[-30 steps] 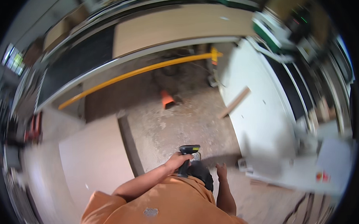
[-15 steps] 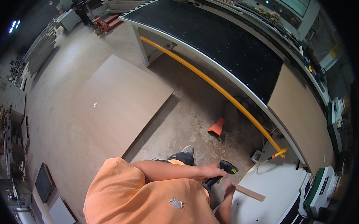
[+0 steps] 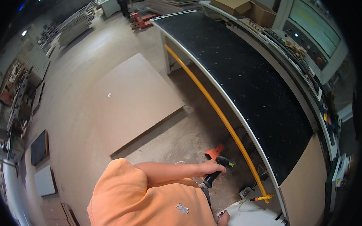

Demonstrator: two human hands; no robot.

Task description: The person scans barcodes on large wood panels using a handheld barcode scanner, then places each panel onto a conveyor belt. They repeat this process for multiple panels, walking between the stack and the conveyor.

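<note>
A black handheld barcode scanner (image 3: 224, 161) is gripped by its handle in my left hand (image 3: 211, 168), whose fingers wrap round it. The scanner's head points to the right, above the floor and just in front of an orange funnel-shaped piece (image 3: 214, 152). Low in the view, my right hand (image 3: 223, 221) is beside the left edge of a white panel (image 3: 250, 219). Its fingers are loosely apart, and I see nothing in them.
A black-topped machine table (image 3: 244, 82) with a yellow rail (image 3: 219, 109) runs along the right, a brown board (image 3: 305, 184) at its near end. A large flat panel (image 3: 144, 102) lies ahead-left. A control screen (image 3: 312, 24) stands far right; a person (image 3: 123, 5) is near a red pallet truck (image 3: 140, 20).
The view has turned to the right. My left hand has carried the scanner to beside the orange piece. My right hand has dropped lower in the view.
</note>
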